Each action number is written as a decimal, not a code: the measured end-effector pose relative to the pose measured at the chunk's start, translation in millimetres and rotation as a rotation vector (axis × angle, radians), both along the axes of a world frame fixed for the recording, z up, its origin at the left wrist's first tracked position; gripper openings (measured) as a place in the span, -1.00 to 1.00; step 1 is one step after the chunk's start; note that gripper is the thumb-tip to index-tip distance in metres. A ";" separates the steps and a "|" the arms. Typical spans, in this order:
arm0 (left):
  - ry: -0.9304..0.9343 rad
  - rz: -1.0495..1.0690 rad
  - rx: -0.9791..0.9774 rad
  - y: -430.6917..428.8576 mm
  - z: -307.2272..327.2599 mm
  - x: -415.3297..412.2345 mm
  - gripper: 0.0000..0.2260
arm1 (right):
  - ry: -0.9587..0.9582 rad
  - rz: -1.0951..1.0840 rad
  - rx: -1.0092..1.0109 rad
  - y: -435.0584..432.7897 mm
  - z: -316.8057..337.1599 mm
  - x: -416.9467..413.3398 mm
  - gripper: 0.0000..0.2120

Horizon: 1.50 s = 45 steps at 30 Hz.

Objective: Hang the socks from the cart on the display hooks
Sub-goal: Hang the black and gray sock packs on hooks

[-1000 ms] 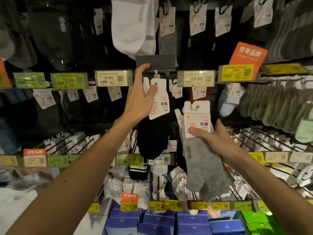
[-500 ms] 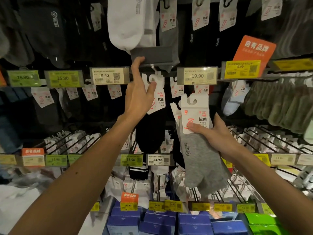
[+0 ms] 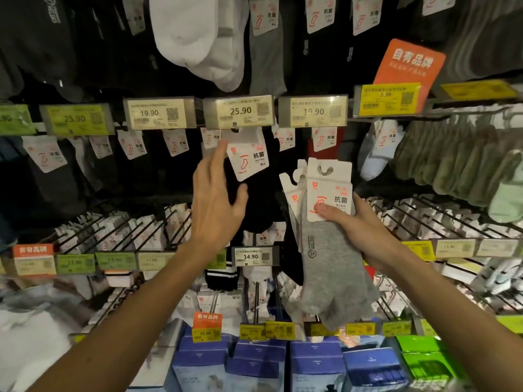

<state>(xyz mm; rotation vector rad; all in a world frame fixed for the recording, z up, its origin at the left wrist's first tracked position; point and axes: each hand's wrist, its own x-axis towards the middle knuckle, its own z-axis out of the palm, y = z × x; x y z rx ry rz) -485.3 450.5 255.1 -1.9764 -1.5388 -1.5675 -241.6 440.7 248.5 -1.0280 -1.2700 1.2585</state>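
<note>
Right grip [image 3: 356, 224] pinches the grey socks [image 3: 334, 267] by their card [image 3: 329, 190], thumb on its face, below the price tags [image 3: 312, 111]. Left grip [image 3: 218, 199] is spread and empty beside hung black socks [image 3: 263, 210]. The socks seem light and limp, so the stiff card is probably the best hold.

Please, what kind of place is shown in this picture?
Most likely the sock aisle of a shop: rows of price labels, carded socks hanging on display, and an orange promotional sign. The right hand holds grey socks.
</note>
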 end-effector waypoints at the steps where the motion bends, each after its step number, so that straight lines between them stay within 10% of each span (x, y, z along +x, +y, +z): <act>1: 0.010 0.005 -0.007 -7.6 -14.2 2.5 -0.39 | 0.001 0.001 -0.005 -0.5 -1.9 0.8 -0.55; 7: -0.371 -0.282 -0.378 -37.8 -49.0 34.7 -0.87 | 0.028 0.029 -0.062 0.0 -10.8 -5.8 -0.56; 11: -0.648 -0.383 -0.604 -39.3 -27.8 53.4 -0.61 | 0.021 0.050 -0.070 -1.5 -11.6 -24.4 -0.56; 21: -0.476 -0.362 -0.583 -48.3 -7.3 47.5 -0.38 | 0.086 0.035 -0.062 -18.3 3.8 -46.6 -0.56; 31: -0.494 -0.582 -0.612 -75.4 36.3 26.2 -0.52 | 0.089 0.026 0.022 -57.0 36.8 -48.1 -0.35; 38: -0.454 -0.692 -0.598 -94.7 121.9 18.8 -0.55 | 0.023 -0.098 0.264 -76.4 113.5 -44.1 -0.64; 45: -0.601 -0.625 -0.300 -104.9 195.4 50.8 -0.80 | -0.005 -0.156 0.450 -77.5 189.8 -43.8 -0.43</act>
